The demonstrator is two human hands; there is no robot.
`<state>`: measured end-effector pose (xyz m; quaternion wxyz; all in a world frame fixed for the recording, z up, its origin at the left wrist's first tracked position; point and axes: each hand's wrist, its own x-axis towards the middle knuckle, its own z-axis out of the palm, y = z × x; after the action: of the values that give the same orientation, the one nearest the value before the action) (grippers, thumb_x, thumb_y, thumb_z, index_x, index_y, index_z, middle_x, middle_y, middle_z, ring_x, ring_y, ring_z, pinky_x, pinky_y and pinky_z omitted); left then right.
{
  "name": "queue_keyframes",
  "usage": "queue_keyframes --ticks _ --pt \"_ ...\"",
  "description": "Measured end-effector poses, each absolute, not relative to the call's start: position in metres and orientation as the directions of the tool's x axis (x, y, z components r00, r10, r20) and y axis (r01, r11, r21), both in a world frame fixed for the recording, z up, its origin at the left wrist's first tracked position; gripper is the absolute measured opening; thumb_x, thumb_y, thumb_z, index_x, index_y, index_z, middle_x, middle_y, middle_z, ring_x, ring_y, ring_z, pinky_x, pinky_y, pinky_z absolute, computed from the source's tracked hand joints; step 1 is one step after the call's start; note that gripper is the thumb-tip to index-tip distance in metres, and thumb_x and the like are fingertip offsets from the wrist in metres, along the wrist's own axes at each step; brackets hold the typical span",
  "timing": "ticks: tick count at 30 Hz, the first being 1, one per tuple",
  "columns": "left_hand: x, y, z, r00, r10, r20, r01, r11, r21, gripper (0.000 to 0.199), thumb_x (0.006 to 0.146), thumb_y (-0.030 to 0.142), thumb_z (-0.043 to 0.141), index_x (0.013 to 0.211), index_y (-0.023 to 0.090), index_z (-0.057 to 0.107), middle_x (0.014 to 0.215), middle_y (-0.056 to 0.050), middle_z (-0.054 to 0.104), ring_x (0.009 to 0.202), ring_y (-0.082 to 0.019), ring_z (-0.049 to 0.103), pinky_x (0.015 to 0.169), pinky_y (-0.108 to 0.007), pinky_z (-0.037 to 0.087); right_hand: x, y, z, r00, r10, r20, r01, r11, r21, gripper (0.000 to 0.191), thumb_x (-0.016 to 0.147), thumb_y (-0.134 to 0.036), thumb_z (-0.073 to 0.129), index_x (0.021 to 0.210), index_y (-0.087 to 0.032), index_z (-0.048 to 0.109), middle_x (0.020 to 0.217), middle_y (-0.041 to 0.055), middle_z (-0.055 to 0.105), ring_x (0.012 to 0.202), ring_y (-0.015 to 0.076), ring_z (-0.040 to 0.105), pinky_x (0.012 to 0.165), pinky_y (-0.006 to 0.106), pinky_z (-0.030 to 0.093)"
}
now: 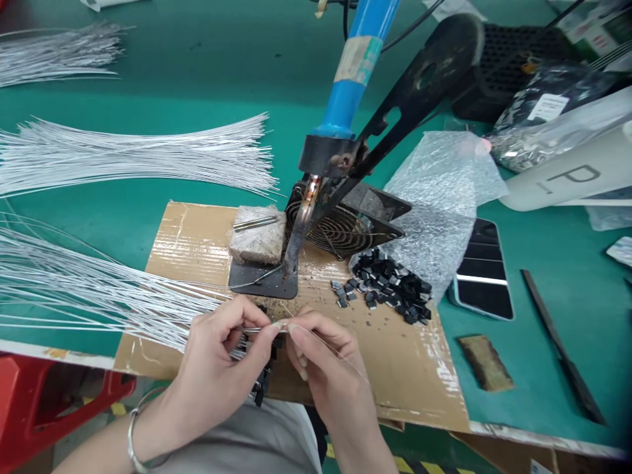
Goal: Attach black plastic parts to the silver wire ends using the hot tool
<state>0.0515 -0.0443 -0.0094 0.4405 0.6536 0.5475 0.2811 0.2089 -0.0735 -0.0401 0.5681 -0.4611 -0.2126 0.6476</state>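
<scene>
Above the near edge of the cardboard sheet, the left hand and the right hand meet at their fingertips. Both are closed in a pinch, gripping a thin wire between thumbs and fingers; its ends are too small to tell clearly. This wire crosses over the right hand diagonally. Beside and beneath the left hand, a bundle of white wires comes across the cardboard's left edge, and some black pieces hang below. Just beyond the hands, a soldering iron leans with its bent tip down over a black plate, near a wrapped block. Toward the cardboard's right edge lies a pile of small black connectors, partly inside bubble wrap.
</scene>
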Motion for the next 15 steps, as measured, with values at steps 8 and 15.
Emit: queue_keyframes --ticks 8,15 --pt "0.0581 -0.0487 -0.0104 0.201 0.979 -0.018 0.47 -0.08 0.879 0.022 0.097 0.021 0.062 0.076 0.02 0.063 0.061 0.004 0.053 0.051 -0.009 0.039 0.047 -0.022 0.033 0.202 -0.0764 -0.0417 0.083 0.915 -0.396 -0.613 -0.266 -0.744 0.019 0.081 -0.039 0.088 0.074 -0.023 0.084 0.052 -0.004 0.05 0.048 0.0077 0.039 0.045 0.021 0.029" --pt "0.0601 -0.0489 -0.0081 0.178 0.978 -0.108 0.391 0.031 0.92 0.024 0.096 0.025 0.062 0.072 0.021 0.06 0.057 0.006 0.046 0.048 -0.009 0.032 0.044 -0.023 0.027 0.1993 -0.0767 -0.0379 0.132 0.921 -0.366 -0.583 -0.227 -0.78 0.022 0.083 -0.039 0.086 0.07 -0.022 0.082 0.055 -0.0042 0.049 0.048 0.0084 0.04 0.046 0.022 0.031"
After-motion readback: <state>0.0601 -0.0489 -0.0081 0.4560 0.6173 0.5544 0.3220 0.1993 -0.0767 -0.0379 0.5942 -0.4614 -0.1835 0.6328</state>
